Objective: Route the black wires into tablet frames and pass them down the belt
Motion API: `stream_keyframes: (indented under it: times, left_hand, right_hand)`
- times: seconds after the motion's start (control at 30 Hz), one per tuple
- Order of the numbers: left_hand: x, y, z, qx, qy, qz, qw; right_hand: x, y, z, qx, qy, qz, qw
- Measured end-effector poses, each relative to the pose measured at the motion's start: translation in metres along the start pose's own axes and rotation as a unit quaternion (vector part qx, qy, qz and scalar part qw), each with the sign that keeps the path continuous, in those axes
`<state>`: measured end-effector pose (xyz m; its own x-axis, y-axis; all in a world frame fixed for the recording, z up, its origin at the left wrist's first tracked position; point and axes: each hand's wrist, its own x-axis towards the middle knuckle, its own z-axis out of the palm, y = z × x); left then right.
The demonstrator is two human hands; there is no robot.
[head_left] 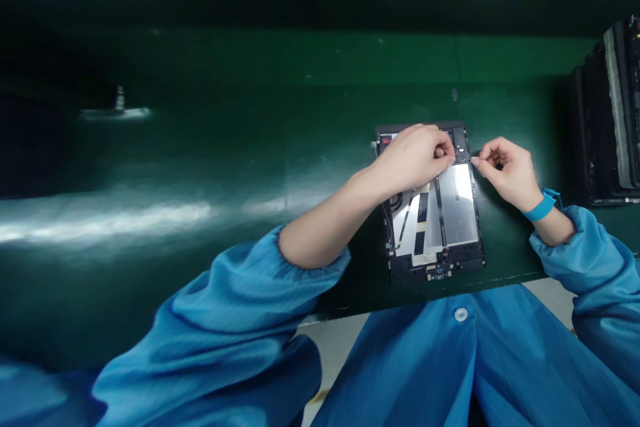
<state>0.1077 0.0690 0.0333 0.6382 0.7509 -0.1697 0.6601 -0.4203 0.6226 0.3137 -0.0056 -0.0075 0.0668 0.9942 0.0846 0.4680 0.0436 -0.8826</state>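
Rectangular tablet [430,260], shiny metal plate [457,203], green bench [250,147]

At the fingertips
The left hand [415,159] covers the top of the tablet [457,203]; whatever the right hand [506,172] pinches is too small to tell.

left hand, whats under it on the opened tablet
The left hand covers most of the opened tablet's upper end, so the parts there are hidden. Nearer the person, silver plates and black ribbon strips show.
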Motion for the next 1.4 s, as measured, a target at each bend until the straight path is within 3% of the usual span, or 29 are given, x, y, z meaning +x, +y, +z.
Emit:
stream_keyframes:
  times: [0.43,1.4]
  left_hand:
    - [-0.0009,-0.0069,0.0,-0.021,0.011,0.021,0.999]
    - [0.0055,-0.0014,0.0017,-0.01,0.013,-0.018,1.0]
  right_hand:
    - [0.0005,0.0008,-0.0002,0.001,-0.005,0.001,1.0]
    - [0.0024,0.0048,-0.0039,0.01,-0.002,0.003,1.0]
